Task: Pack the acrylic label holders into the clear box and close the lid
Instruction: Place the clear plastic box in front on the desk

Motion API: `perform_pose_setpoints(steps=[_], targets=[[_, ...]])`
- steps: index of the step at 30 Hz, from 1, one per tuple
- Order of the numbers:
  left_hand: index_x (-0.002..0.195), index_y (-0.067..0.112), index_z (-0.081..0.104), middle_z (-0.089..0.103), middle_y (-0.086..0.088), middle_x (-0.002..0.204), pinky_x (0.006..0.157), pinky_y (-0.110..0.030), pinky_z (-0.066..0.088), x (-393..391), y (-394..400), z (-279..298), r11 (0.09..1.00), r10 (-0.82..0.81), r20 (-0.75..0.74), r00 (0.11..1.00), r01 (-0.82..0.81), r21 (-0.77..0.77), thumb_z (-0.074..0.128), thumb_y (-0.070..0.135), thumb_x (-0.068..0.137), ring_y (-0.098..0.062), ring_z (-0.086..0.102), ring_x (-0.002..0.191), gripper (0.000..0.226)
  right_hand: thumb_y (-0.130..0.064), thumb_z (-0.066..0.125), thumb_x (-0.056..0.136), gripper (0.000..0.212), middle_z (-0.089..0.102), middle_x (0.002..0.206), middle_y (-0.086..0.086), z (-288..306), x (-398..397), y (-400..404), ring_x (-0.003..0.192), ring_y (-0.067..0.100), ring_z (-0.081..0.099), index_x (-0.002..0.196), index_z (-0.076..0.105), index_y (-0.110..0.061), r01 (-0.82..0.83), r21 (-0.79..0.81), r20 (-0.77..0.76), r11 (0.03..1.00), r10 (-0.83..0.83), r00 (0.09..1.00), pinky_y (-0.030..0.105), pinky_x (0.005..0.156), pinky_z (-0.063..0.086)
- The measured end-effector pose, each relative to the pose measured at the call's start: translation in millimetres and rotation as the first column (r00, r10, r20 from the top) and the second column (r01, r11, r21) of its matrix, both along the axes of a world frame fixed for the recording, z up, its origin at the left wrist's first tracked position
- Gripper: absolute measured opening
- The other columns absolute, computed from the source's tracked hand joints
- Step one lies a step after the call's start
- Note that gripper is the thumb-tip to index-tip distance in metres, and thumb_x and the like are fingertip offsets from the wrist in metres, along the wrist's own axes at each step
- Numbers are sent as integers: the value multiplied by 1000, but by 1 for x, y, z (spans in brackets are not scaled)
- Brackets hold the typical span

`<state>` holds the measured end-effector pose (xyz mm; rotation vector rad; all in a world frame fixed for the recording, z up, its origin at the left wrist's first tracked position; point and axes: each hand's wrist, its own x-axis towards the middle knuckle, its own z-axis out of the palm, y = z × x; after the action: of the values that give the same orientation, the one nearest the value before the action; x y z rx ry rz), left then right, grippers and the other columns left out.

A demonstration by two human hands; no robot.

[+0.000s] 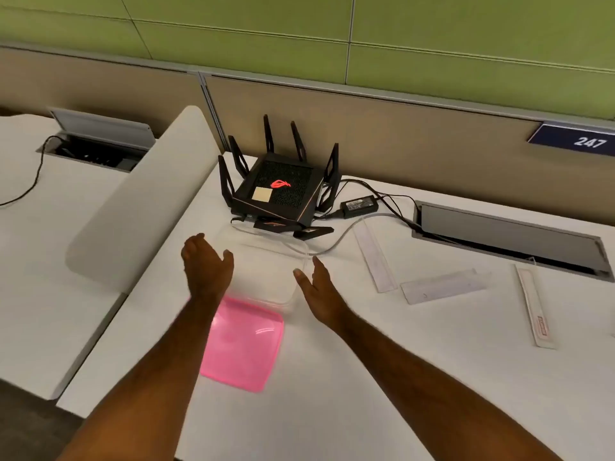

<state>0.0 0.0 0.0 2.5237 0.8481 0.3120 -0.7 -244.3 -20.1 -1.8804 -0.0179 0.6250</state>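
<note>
A clear plastic box (pixel 266 261) stands open on the white desk, just in front of a black router. Its pink lid (pixel 243 344) lies flat on the desk on the near side of the box. My left hand (pixel 206 264) hovers open at the box's left side and my right hand (pixel 319 291) hovers open at its right side; neither holds anything. Three long acrylic label holders lie to the right: one (pixel 374 257) angled near the box, one (pixel 442 286) lying crosswise, one (pixel 534 307) with a red label farthest right.
A black router (pixel 279 191) with upright antennas sits behind the box, with a power brick (pixel 359 206) and cables running to a desk cable hatch (pixel 509 241). A white rounded divider panel (pixel 139 201) rises on the left. A beige partition lines the back.
</note>
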Motion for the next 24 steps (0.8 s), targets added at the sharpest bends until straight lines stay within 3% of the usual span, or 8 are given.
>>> perform_pose_setpoints(steps=[4,9,14,17,24], targets=[[137,-3,47,54,-25,133,99,-54,44,6,19,-1,991,73,-157,985,-90,-102,70,26,86,-43,41,131,62,-64,42,99,85,12,171,5,4,2,8,156,22,18,163,4,-23,36,19,-84,999,-34,996,42,126,18],[133,-1,53,60,-23,129,101,-48,44,13,28,-8,985,29,-232,972,-68,-160,63,30,91,-43,49,126,53,-62,42,100,84,15,170,6,2,7,14,155,26,19,163,2,-22,32,12,-122,999,-30,992,46,126,19],[126,1,57,65,-21,123,92,-44,50,14,25,-12,965,47,-169,985,-88,-249,59,24,94,-41,61,112,39,-61,42,101,83,12,170,3,3,5,19,156,23,18,163,1,-24,41,49,-127,998,-34,991,40,125,18],[113,-3,64,68,-25,115,86,-42,49,14,25,-10,974,53,-121,991,-78,-215,49,19,99,-44,62,106,30,-61,42,101,84,11,170,3,7,5,23,156,22,17,163,-1,-23,47,62,-146,997,-38,989,38,124,18],[113,-3,67,68,-24,115,92,-43,48,7,30,1,975,19,-37,999,-27,-219,45,15,104,-43,61,110,29,-60,41,101,84,10,171,1,19,1,21,156,21,17,163,-1,-22,31,60,-100,998,-25,995,36,123,17]])
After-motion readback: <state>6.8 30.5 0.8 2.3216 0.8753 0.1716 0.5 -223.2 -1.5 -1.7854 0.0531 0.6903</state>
